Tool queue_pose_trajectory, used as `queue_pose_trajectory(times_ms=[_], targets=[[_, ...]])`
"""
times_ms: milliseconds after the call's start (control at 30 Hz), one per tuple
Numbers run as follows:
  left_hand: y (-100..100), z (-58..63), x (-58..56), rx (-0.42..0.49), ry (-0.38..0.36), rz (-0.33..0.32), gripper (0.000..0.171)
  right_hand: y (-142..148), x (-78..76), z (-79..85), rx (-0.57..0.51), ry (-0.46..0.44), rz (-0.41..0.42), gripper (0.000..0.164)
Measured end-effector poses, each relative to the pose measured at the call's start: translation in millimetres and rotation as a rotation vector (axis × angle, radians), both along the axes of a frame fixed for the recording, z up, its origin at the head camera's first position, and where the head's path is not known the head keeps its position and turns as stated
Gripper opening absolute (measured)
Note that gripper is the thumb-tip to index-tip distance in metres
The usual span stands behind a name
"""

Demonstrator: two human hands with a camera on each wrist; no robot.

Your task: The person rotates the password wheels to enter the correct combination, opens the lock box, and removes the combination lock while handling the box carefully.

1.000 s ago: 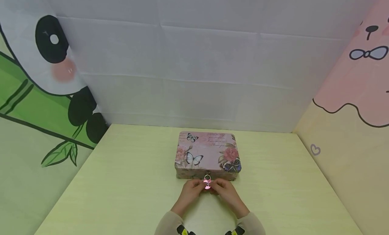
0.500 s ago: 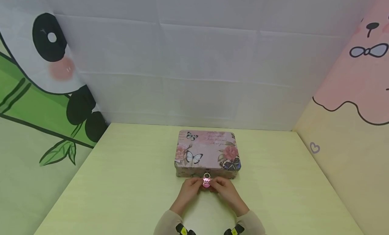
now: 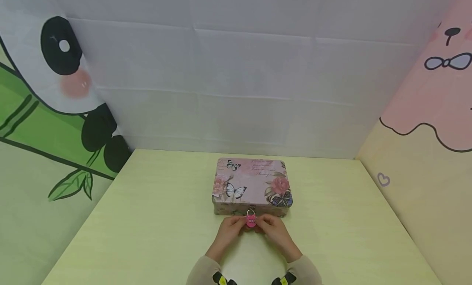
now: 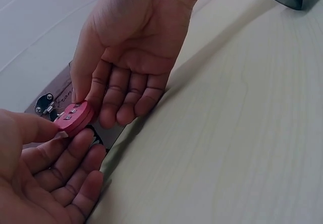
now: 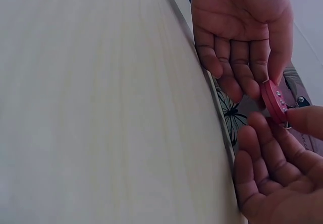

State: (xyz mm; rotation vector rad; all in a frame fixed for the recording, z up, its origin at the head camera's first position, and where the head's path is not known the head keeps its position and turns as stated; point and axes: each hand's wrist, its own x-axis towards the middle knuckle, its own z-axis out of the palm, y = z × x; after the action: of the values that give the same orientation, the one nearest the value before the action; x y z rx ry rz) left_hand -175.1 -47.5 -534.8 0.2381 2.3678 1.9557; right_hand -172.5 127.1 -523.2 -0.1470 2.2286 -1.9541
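Note:
A pink combination padlock [image 3: 251, 221] with number dials hangs by its silver shackle at the front clasp [image 4: 44, 104] of a flowered tin box [image 3: 246, 178]. The box's lid is down. From the left, my left hand [image 3: 228, 232] pinches the padlock's edge between thumb and fingers. On the opposite edge, my right hand [image 3: 275, 233] grips it in the same way. Both wrist views show the red-pink body [image 5: 273, 101] held between the two thumbs, its dial face turned up. The other fingers curl loosely beneath it.
The box stands on a pale wood-grain table [image 3: 166, 219], near the back. Behind it rises a white cloth wall [image 3: 236, 113]. Printed cartoon panels [image 3: 424, 113] flank the table on both sides. Dark straps [image 3: 284, 279] cross the sleeves at the wrists.
The bright glare on the padlock's face has gone, and its dials now show plainly. Its body has tilted a little in the fingers. Both hands stay almost in place.

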Motion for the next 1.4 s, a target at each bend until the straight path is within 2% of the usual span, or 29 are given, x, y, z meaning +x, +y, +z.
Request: queue_pose_trajectory(times_ms=[167, 267, 433, 600, 933, 1400], targets=[[-1.6, -0.7, 0.0, 0.011, 0.012, -0.013, 0.024, -2.0, 3.0, 1.9, -0.030, 0.028, -0.051, 0.024], [-2.1, -0.9, -0.2, 0.017, 0.021, -0.023, 0.022, -1.9, 1.0, -4.4, -0.053, 0.037, -0.079, 0.023], [-1.0, -3.3, -2.1, 0.089, 0.015, -0.037, 0.019, -1.1, 0.0, -6.0, -0.092, 0.032, -0.100, 0.022], [0.0, -5.2, -3.4, 0.135, -0.009, -0.034, 0.019, 1.6, 0.6, -5.9, -0.099, 0.031, -0.078, 0.025], [0.7, 0.0, -3.1, 0.086, -0.032, 0.009, 0.020, 3.1, 1.1, -4.1, -0.135, -0.001, -0.031, 0.040], [-0.9, 9.8, -4.8, 0.125, -0.083, 0.035, 0.023, -3.1, 0.6, -0.4, -0.056, 0.012, -0.105, 0.037]])
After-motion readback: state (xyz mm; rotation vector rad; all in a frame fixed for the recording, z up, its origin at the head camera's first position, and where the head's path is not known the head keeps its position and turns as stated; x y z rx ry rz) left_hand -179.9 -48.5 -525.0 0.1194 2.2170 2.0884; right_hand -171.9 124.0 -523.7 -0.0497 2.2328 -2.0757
